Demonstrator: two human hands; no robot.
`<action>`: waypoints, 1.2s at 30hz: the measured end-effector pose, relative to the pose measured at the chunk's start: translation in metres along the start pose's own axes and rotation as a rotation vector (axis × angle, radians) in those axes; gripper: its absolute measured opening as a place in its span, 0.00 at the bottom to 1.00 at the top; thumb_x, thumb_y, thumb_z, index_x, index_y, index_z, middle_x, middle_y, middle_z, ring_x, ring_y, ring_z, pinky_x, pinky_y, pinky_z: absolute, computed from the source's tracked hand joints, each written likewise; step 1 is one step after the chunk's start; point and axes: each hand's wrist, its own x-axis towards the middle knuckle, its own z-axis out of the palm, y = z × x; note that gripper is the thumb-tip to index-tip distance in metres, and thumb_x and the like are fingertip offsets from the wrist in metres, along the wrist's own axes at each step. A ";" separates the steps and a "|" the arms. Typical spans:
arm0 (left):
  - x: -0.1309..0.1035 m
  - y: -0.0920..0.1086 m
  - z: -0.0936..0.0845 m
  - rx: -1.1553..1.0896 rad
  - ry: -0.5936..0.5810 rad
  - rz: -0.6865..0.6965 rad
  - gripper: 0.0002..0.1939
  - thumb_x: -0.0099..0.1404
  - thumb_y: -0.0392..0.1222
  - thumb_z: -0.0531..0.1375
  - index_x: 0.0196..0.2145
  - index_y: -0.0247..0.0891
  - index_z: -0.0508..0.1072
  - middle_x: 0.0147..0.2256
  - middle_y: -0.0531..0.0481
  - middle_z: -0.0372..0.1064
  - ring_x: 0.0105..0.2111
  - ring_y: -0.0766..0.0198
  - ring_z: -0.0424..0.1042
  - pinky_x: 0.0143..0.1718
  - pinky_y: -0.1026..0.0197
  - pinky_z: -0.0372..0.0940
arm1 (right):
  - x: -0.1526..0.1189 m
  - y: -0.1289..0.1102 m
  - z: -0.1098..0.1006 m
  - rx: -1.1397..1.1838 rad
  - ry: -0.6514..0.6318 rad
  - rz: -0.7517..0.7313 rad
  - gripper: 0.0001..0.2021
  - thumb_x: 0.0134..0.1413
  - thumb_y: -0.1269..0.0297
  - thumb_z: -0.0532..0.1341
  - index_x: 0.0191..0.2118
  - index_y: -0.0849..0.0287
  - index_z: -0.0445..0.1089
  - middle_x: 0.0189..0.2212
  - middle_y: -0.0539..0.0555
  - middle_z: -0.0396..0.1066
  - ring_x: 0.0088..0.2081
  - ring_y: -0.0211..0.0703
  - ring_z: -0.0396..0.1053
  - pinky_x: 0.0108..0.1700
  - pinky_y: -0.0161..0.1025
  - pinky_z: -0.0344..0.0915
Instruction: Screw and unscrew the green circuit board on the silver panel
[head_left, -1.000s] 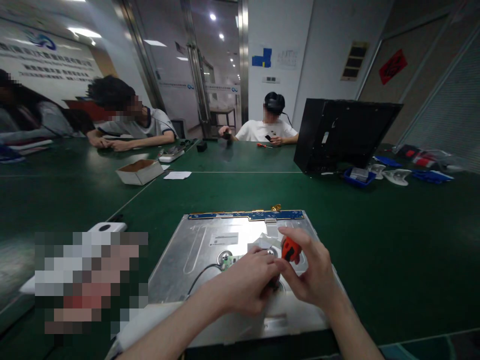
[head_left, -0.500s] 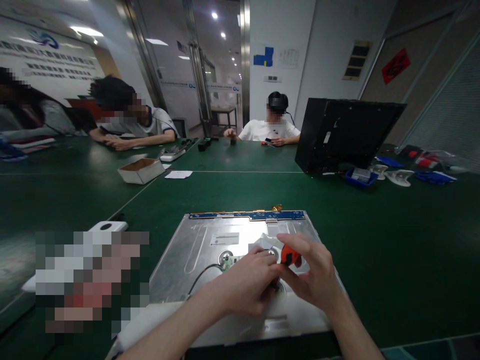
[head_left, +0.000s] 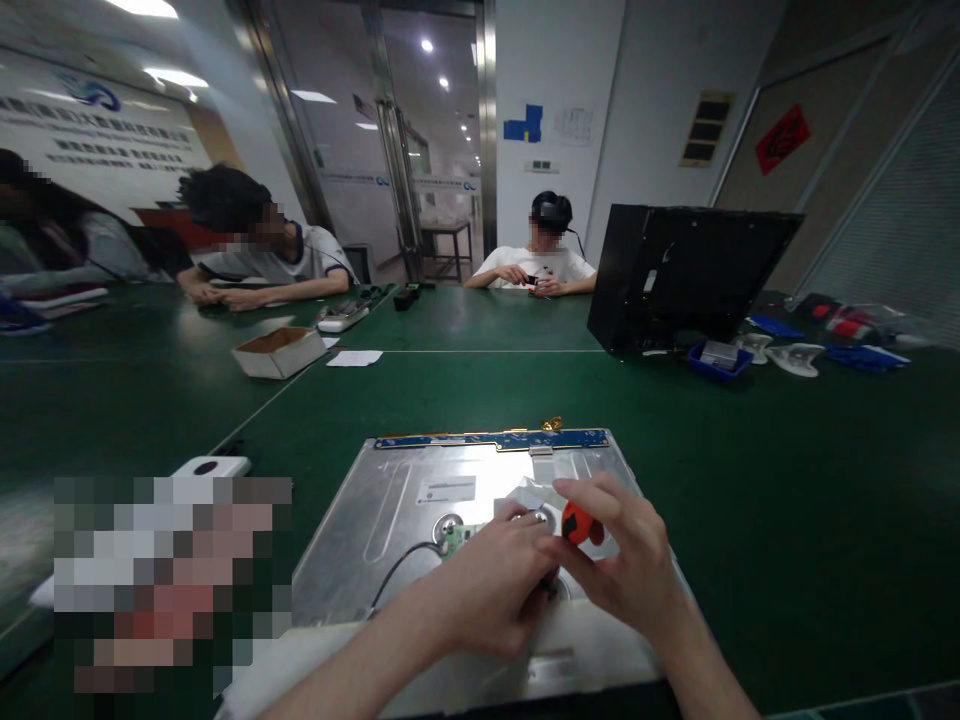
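Note:
A silvery metal panel (head_left: 405, 510) lies on the green table, with a blue circuit strip (head_left: 525, 440) along its far edge. My right hand (head_left: 626, 545) is closed around an orange and black handle (head_left: 576, 522) over the panel's right half. Just left of it my left hand (head_left: 499, 580) is closed, its fingertips low over the panel beside a small green board (head_left: 457, 538); what they grip is hidden. A black cable (head_left: 394, 580) curves from that board toward the near left.
Beyond the panel stand a white box (head_left: 279, 355) on the left and a large black monitor (head_left: 690, 280) on the right. A blue tray (head_left: 718, 360) sits by the monitor. Several people sit at the table's far side.
The view has shifted slightly, so the panel and table appear lower. Both my hands keep nearly the same pose. The person opposite has brought both hands together.

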 end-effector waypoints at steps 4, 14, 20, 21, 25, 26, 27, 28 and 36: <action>0.001 0.002 -0.002 -0.018 -0.018 -0.010 0.07 0.56 0.33 0.59 0.34 0.38 0.68 0.40 0.45 0.71 0.42 0.53 0.68 0.51 0.48 0.58 | 0.001 -0.002 -0.003 0.076 -0.067 0.011 0.19 0.61 0.62 0.57 0.57 0.53 0.60 0.34 0.52 0.70 0.29 0.39 0.67 0.27 0.36 0.64; 0.001 0.000 0.000 -0.035 -0.006 0.009 0.09 0.55 0.32 0.58 0.36 0.38 0.68 0.41 0.46 0.71 0.42 0.54 0.69 0.51 0.49 0.57 | 0.000 -0.003 -0.001 0.004 0.006 0.049 0.17 0.59 0.66 0.60 0.53 0.54 0.59 0.26 0.45 0.67 0.19 0.34 0.59 0.21 0.34 0.57; 0.001 0.001 0.000 -0.006 -0.015 -0.001 0.07 0.54 0.33 0.59 0.33 0.38 0.68 0.39 0.45 0.71 0.41 0.53 0.69 0.51 0.49 0.58 | 0.002 -0.003 -0.003 0.050 -0.059 0.025 0.17 0.60 0.65 0.58 0.54 0.56 0.59 0.29 0.48 0.69 0.22 0.35 0.62 0.24 0.35 0.59; 0.002 0.002 -0.001 -0.002 -0.019 -0.003 0.05 0.54 0.33 0.59 0.31 0.38 0.68 0.38 0.46 0.71 0.40 0.54 0.69 0.51 0.49 0.58 | 0.001 -0.003 -0.004 0.068 -0.077 0.034 0.18 0.60 0.66 0.56 0.56 0.57 0.58 0.30 0.49 0.70 0.22 0.36 0.62 0.24 0.35 0.59; 0.004 0.006 -0.005 0.031 -0.044 -0.013 0.03 0.55 0.33 0.59 0.27 0.38 0.67 0.33 0.47 0.70 0.37 0.55 0.69 0.48 0.49 0.59 | 0.000 -0.004 -0.004 0.070 -0.074 0.072 0.21 0.58 0.70 0.56 0.57 0.57 0.57 0.31 0.49 0.70 0.21 0.35 0.62 0.23 0.35 0.59; 0.004 0.006 -0.005 0.041 -0.050 -0.013 0.03 0.55 0.33 0.59 0.28 0.38 0.67 0.33 0.47 0.70 0.37 0.55 0.69 0.48 0.50 0.60 | -0.001 -0.004 -0.003 0.049 -0.056 0.074 0.20 0.58 0.69 0.56 0.56 0.56 0.57 0.29 0.48 0.69 0.20 0.34 0.60 0.22 0.34 0.59; 0.004 0.006 -0.005 0.046 -0.054 -0.011 0.03 0.55 0.33 0.59 0.29 0.38 0.68 0.34 0.47 0.70 0.37 0.54 0.69 0.48 0.50 0.60 | -0.001 -0.004 -0.003 0.021 -0.033 0.072 0.19 0.58 0.68 0.57 0.55 0.55 0.57 0.27 0.46 0.67 0.19 0.34 0.59 0.21 0.34 0.58; 0.004 0.006 -0.005 0.047 -0.056 -0.008 0.04 0.55 0.33 0.59 0.31 0.37 0.68 0.35 0.46 0.71 0.37 0.54 0.69 0.48 0.50 0.60 | -0.001 -0.004 -0.002 -0.009 -0.010 0.062 0.18 0.59 0.67 0.58 0.54 0.55 0.57 0.25 0.45 0.66 0.18 0.34 0.58 0.21 0.34 0.57; 0.002 0.006 -0.003 0.033 -0.059 0.006 0.06 0.55 0.33 0.59 0.33 0.37 0.69 0.37 0.46 0.71 0.41 0.53 0.69 0.50 0.49 0.58 | -0.002 -0.003 -0.003 -0.034 -0.043 0.012 0.15 0.61 0.62 0.58 0.52 0.56 0.59 0.27 0.47 0.66 0.21 0.34 0.59 0.22 0.33 0.59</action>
